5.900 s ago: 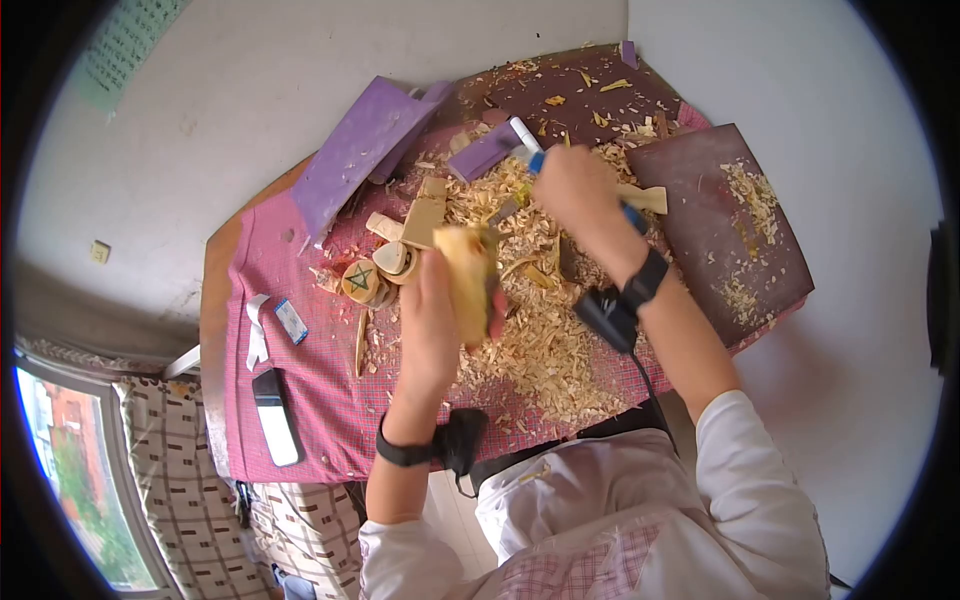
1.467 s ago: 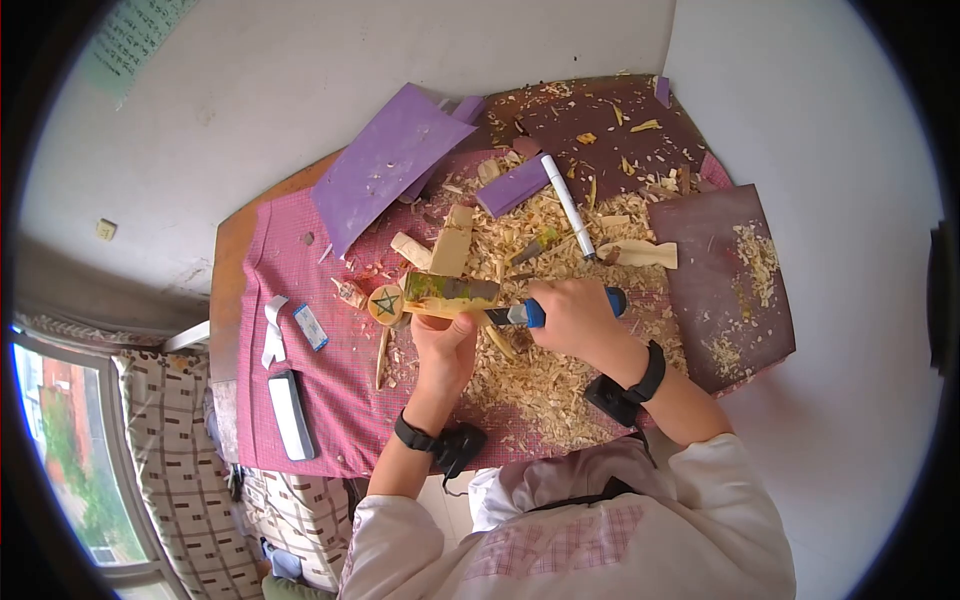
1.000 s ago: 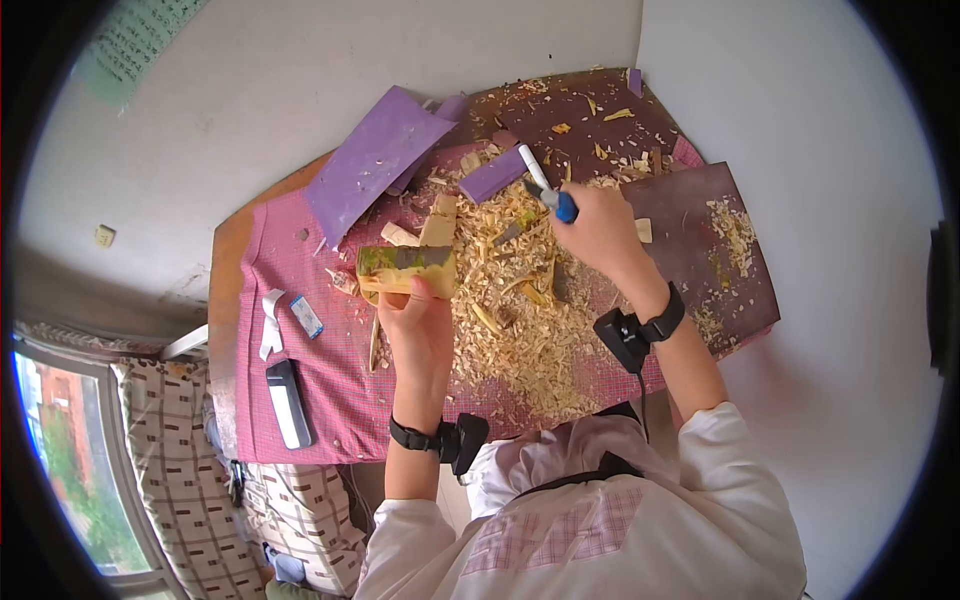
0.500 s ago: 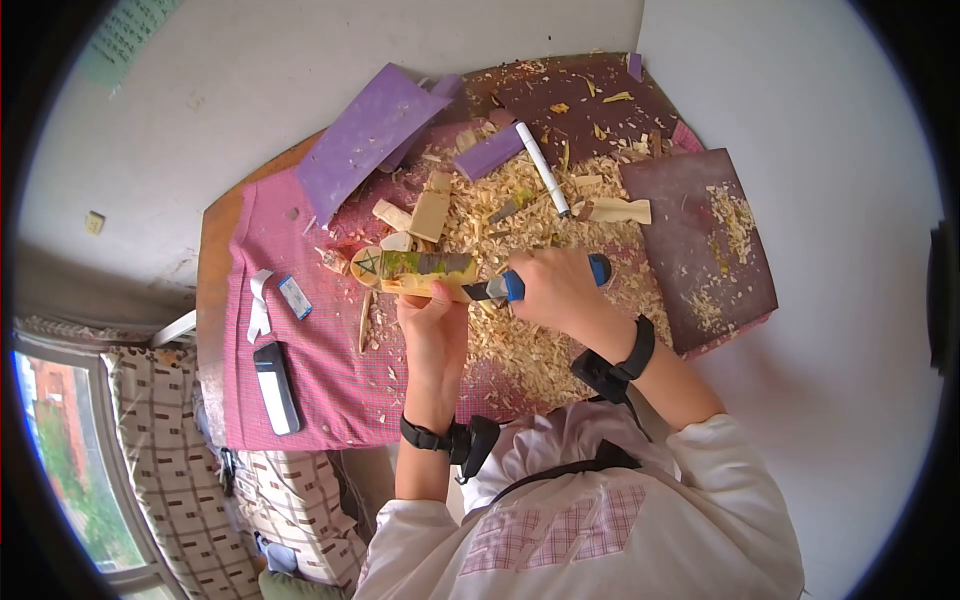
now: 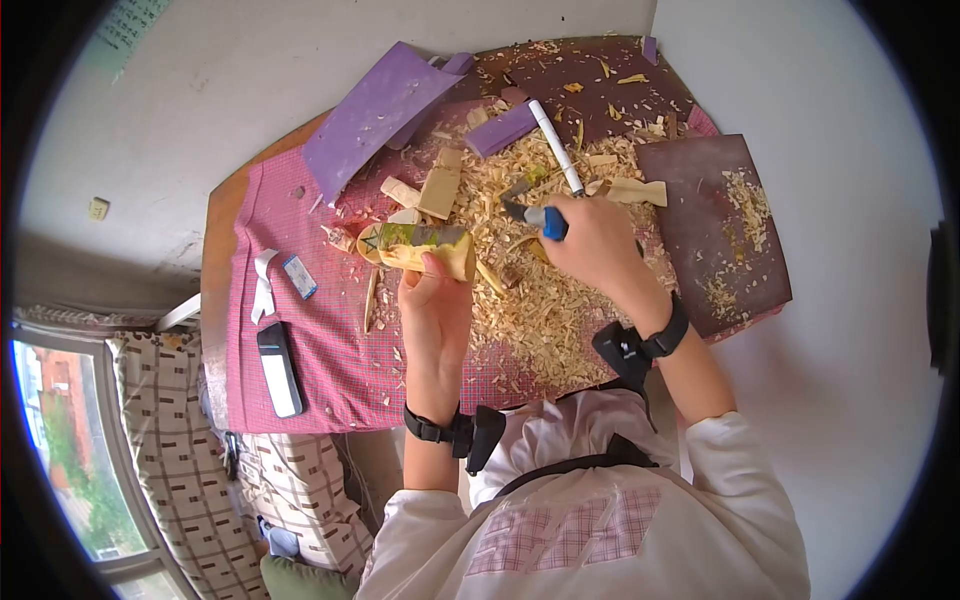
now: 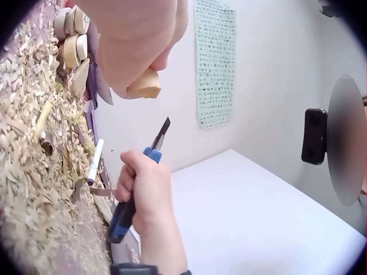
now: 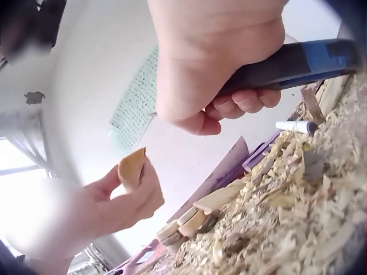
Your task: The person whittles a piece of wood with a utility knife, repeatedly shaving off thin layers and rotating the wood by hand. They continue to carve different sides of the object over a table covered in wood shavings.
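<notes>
My left hand (image 5: 437,310) grips a short piece of wood (image 5: 430,258) with bark along its upper side and pale cut wood on the side nearer me. My right hand (image 5: 605,245) holds a utility knife (image 5: 553,224) with a blue and black handle, its blade out. The blade stands apart from the wood, to its right, over the shavings. The left wrist view shows the knife handle (image 6: 121,220) in the fist with the blade pointing up. In the right wrist view, the cut end of the wood (image 7: 132,167) shows between the left thumb and fingers.
A heap of wood shavings (image 5: 540,330) covers the middle of the pink checked cloth (image 5: 330,350). Around it lie wood blocks (image 5: 440,185), a star-marked disc (image 5: 367,240), a white marker (image 5: 556,148), purple boards (image 5: 375,120) and a brown board (image 5: 710,190). A phone (image 5: 279,370) lies left.
Half a second ago the knife was at the wood's right end; now it is up and to the right, apart from it. The left hand keeps its grip, and the wood's near side has turned upward.
</notes>
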A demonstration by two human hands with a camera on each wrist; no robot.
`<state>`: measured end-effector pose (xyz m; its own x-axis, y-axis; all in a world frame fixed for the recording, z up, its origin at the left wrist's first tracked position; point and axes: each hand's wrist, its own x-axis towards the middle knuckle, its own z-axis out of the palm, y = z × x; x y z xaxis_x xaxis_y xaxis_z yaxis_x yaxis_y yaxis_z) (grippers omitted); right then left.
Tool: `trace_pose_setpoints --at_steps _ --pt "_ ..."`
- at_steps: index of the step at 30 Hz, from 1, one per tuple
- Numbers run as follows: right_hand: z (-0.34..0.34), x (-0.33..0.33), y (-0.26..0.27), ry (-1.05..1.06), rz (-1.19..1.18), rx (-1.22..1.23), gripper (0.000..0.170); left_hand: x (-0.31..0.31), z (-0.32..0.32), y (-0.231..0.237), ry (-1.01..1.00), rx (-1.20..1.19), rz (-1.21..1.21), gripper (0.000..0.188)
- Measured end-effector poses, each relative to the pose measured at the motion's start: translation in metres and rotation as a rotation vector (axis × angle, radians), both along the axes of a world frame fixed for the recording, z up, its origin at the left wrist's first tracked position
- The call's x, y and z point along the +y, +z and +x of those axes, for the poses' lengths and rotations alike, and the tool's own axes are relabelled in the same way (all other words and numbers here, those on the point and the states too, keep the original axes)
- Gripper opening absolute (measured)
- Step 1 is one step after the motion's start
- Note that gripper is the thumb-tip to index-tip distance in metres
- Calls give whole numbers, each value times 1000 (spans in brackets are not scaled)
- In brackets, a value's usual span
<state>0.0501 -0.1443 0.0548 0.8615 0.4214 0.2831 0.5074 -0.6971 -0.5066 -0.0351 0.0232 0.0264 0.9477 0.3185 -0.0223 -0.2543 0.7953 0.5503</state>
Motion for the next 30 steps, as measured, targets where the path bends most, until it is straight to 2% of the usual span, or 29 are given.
trace_pose_setpoints --at_steps 3,6,8,9,10,12,13,14,16,21,23,25,26,28,30 --pt "-25 6 -12 108 33 16 11 -10 -3 2 11 2 -62 29" --pt "-41 15 -23 112 39 40 13 -15 -6 0 20 53 -38 26" --pt "-46 17 -29 113 56 3 14 -19 -10 12 -39 0 -141 26" --pt "-48 18 -31 117 20 8 15 -24 -8 19 86 97 -114 32" --pt "-49 19 -34 123 -15 12 16 -24 -5 16 85 100 -116 32" --pt "-50 20 -34 119 -14 -5 19 -21 2 3 230 231 96 33" --pt "-50 20 -29 104 -22 -34 20 -19 10 -1 270 318 117 32" --pt "-48 19 -25 88 -30 -65 22 -18 13 -2 274 318 117 32" --pt "-43 18 -27 79 -11 -88 23 -20 17 4 326 302 290 28" --pt "-30 17 -27 40 15 -164 25 -25 25 17 298 336 238 25" --pt "-24 15 -20 -105 -35 -77 18 -26 27 20 362 318 287 25" --pt "16 -9 -11 -463 -106 70 15 -27 12 21 386 305 322 25" --pt "29 -24 -21 -517 -80 -121 16 -26 8 22 410 291 360 25" --pt "28 -27 -12 -465 -28 -147 15 -20 13 20 352 316 331 24" --pt "18 -22 -11 -190 45 -39 11 -16 18 11 233 375 250 23"
